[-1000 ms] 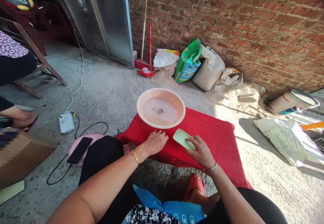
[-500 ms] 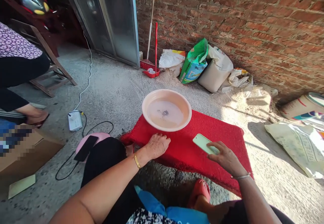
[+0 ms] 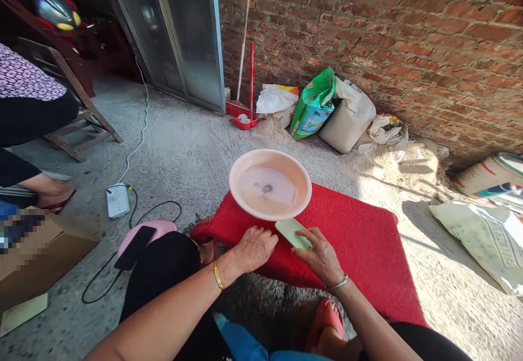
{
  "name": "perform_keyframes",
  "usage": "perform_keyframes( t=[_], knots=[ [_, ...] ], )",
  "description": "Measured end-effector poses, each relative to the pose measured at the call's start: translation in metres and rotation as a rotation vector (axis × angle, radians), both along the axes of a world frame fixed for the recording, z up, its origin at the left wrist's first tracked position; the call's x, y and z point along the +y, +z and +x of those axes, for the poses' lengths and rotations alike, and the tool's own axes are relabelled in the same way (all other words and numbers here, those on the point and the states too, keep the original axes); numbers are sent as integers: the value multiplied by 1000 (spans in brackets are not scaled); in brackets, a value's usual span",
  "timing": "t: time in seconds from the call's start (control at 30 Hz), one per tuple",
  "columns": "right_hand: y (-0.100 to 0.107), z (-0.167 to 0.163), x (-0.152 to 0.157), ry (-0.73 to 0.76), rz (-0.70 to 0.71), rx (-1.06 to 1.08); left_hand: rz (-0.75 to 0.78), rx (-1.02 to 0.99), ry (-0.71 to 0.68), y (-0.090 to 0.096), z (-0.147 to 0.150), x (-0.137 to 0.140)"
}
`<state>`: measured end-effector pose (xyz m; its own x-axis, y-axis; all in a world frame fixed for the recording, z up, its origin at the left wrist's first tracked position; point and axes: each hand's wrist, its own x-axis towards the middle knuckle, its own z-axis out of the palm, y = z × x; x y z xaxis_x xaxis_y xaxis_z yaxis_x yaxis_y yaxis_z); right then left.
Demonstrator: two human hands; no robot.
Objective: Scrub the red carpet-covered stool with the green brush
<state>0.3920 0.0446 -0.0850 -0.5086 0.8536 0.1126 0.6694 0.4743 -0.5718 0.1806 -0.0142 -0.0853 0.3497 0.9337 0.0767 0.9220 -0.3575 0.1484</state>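
Observation:
My right hand (image 3: 321,255) grips a flat, pale green phone case (image 3: 292,232) by its near end, thumb on one side and fingers on the other. The case is held over the red cloth (image 3: 359,236), just in front of a pale pink basin (image 3: 235,189). Cloudy water with a dark spot shows inside the basin. Left of the case, my left hand (image 3: 254,249) is closed with curled fingers low over the cloth, near the basin's front rim. Whatever those fingers hold, if anything, is hidden.
A power strip (image 3: 118,201), cables and a black phone (image 3: 135,248) on a pink stool (image 3: 163,227) are at the left. A person sits beyond a cardboard box (image 3: 61,246). Sacks (image 3: 312,108) and a red dustpan (image 3: 245,123) stand by the brick wall.
My right hand has moved left with the phone case, bringing it close to my left hand and the basin's front. My left hand stays in nearly the same place.

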Motion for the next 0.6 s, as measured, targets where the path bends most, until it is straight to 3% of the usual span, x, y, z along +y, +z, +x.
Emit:
perform_keyframes(
  t=[0.2, 0.37, 0.47, 0.6],
  knots=[
    [11, 15, 6, -83, -73, -252, 8, -2, 25, 1, -5, 2],
    [32, 44, 8, -167, -23, -389, -16, 18, 96, 8, -18, 1],
    [40, 45, 4, -72, -44, -327, -63, 37, 187, 18, -32, -2],
    [39, 17, -10, 170, -110, -194, -101, 53, 267, 22, -47, -3]
  ],
)
